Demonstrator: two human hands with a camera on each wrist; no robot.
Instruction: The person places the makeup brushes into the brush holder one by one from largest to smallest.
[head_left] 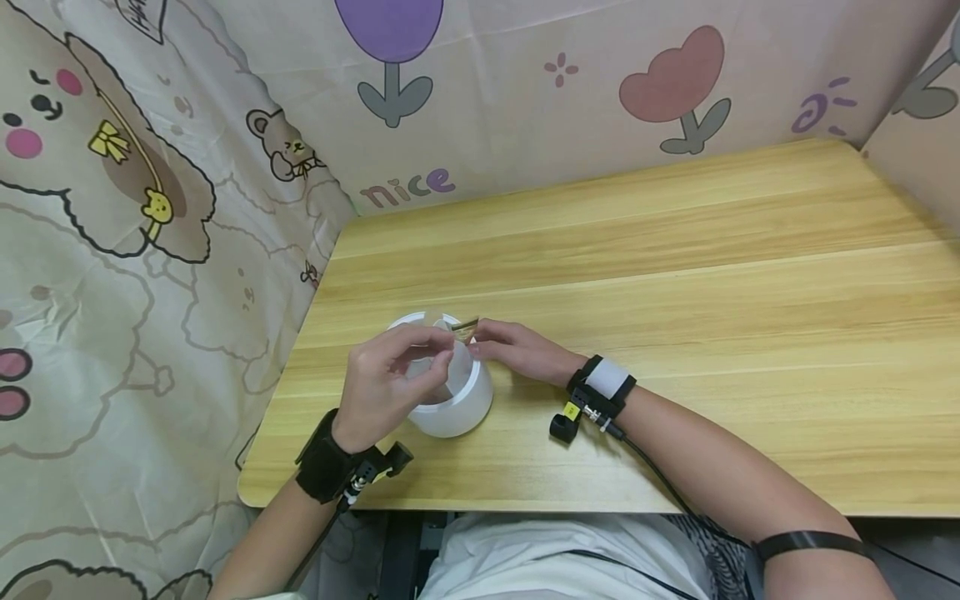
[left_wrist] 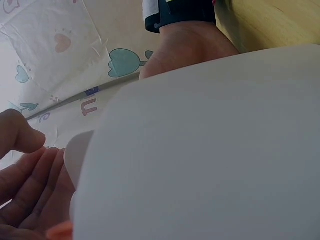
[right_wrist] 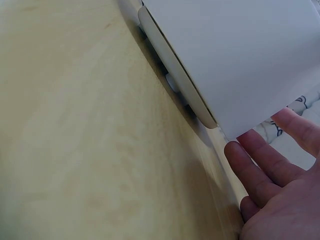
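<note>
A round white tub stands near the front left of the table. My left hand is bent over its top, the thumb close to the fingertips; whether anything is pinched there cannot be made out. Inside the rim a whitish translucent piece shows, partly covered by the hand. At the far right rim is a small gold-brown item, too small to identify. My right hand lies against the tub's right side. In the right wrist view its fingers reach out to the white wall.
The wooden table stretches far to the right. Its front edge runs just before the person's lap. Patterned cloth hangs behind the table and along its left side. A cable runs from the right wrist camera.
</note>
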